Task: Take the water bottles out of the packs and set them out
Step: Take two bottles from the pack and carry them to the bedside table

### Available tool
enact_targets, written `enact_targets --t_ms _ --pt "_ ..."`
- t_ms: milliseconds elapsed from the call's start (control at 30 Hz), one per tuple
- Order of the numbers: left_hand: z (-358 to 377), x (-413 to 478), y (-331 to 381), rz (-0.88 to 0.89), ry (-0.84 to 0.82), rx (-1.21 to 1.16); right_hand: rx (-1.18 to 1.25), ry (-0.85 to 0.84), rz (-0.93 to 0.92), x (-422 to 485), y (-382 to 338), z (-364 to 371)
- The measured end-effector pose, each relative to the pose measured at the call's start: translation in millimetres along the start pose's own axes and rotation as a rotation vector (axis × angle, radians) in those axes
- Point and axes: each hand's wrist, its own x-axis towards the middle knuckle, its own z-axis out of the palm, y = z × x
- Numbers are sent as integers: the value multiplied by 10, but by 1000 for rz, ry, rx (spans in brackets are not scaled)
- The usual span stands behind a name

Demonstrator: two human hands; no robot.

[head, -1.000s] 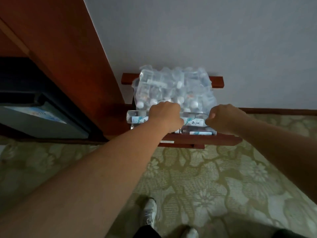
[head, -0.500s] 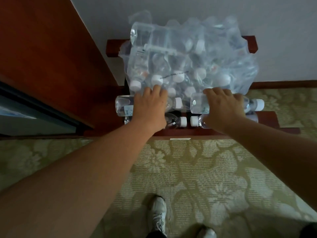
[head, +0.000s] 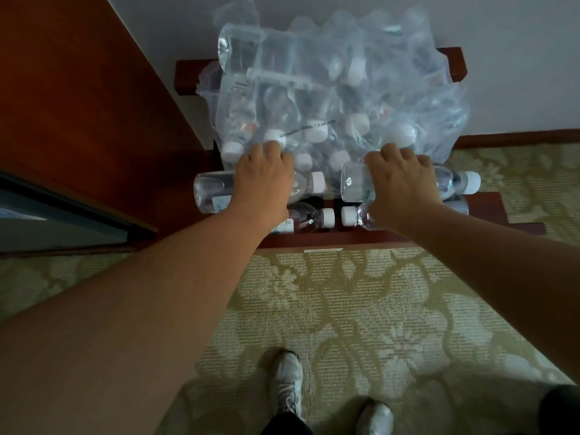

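From the head camera, looking down, a low wooden rack (head: 392, 238) stands against the wall (head: 502, 58), beside a dark wooden cabinet (head: 78, 105). A shrink-wrapped pack (head: 408, 98) of water bottles fills the back of it, the clear film crumpled and white caps showing through. Four loose bottles lie on their sides along the front of the rack, in two rows. The left hand (head: 262, 183) lies palm down across the far left bottle (head: 212, 191), whose white cap points right. Its fingers are bent down over the bottle's far side, with their tips against the near edge of the pack. The thumb is hidden, so I cannot tell how firm the hold is. The right hand (head: 403, 183) covers the far right bottle (head: 356, 183) in the same way, fingers curled over its far side next to the film; this bottle's cap also points right. In the row nearer the person, the near left bottle (head: 306, 218) and the near right bottle (head: 364, 218) lie cap to cap with a small gap between them, each partly under a wrist. Below the rack is a patterned green carpet (head: 361, 309), with two pale shoes (head: 287, 381) at the bottom edge.
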Motion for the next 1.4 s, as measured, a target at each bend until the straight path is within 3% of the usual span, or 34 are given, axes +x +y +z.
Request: enact_targets --t_ms 367,633,800,900,1067,1200,1400 --pt "-156 -169 -18 26 -26 -90 121 76 -64 -288 164 -168" --pt "-605 -289 192 -373 11 -825 405 221 42 -496 366 -582" --pt "-826 -382 330 -557 -24 -1305 892 349 283 -584 463 -811" --pt "-972 -467 403 -704 -85 -1680 1281 377 523 -673 516 -1003" --pt "-1177 -633 564 -719 -108 -2111 1970 323 772 -856 572 -1227" --pt "-1408 -790 715 -684 -98 -2492 2294 268 799 -1053 549 -1365" --pt "-1765 -948 833 -493 55 -2676 2687 50 623 -1451 373 -1576"
